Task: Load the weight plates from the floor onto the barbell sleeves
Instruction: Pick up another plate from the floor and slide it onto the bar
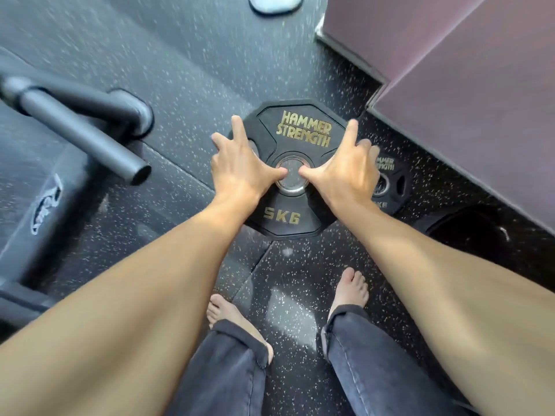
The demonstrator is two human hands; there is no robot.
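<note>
A black 5 kg weight plate (pixel 303 130) with gold "Hammer Strength" lettering faces up in front of me, above the speckled floor. My left hand (pixel 237 166) grips its left side and my right hand (pixel 345 169) its right side. Fingers curl over the edges and both thumbs rest at the steel centre hole. A second, smaller-looking plate (pixel 390 184) lies on the floor to the right, partly hidden behind my right hand. The dark grey barbell sleeve (pixel 90 136) juts out at the left, its open end pointing toward the plate.
A mauve padded block (pixel 465 100) fills the right side and overhangs the floor. Another dark round object (pixel 468 229) lies in the shadow beneath it. A black equipment frame (pixel 36 211) stands at the left. My bare feet (pixel 351 289) stand just behind the plate.
</note>
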